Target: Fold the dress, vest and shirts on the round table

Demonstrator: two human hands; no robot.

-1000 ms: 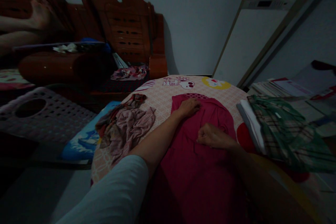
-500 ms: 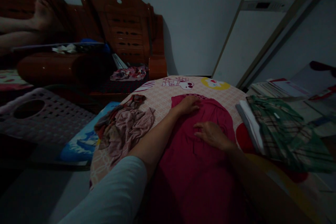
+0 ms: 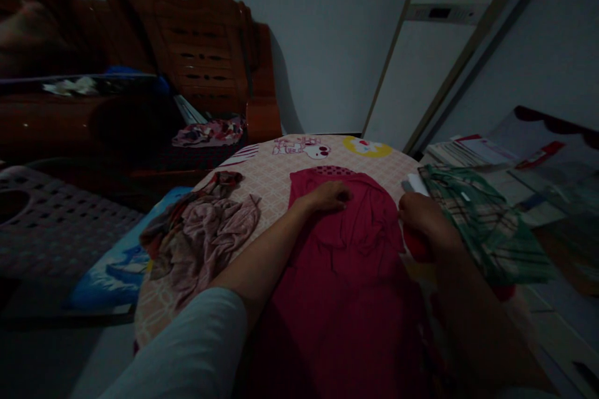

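Note:
A dark pink garment [image 3: 346, 287] lies spread over the round table [image 3: 281, 181] and runs down toward me. My left hand [image 3: 330, 196] is on its upper part, fingers curled in and closed on the cloth. At the garment's right edge my right hand [image 3: 418, 212] is closed like a fist, with the edge at its fingertips. Just beyond that hand sits a folded green plaid cloth [image 3: 482, 218], with a white one [image 3: 418, 184] beside it. Crumpled pinkish-brown clothes [image 3: 210, 224] lie to the left.
Behind the table on the left is a wooden bench [image 3: 201, 56] with a patterned cloth [image 3: 210, 132] on it. A woven plastic chair [image 3: 70, 218] and a blue picture-printed item [image 3: 116, 262] are at the left. Papers [image 3: 468, 151] lie at the right.
My right hand has moved right, from the garment's middle to its right edge, and closed. The fingers of my left hand have curled in. The view has shifted to the right.

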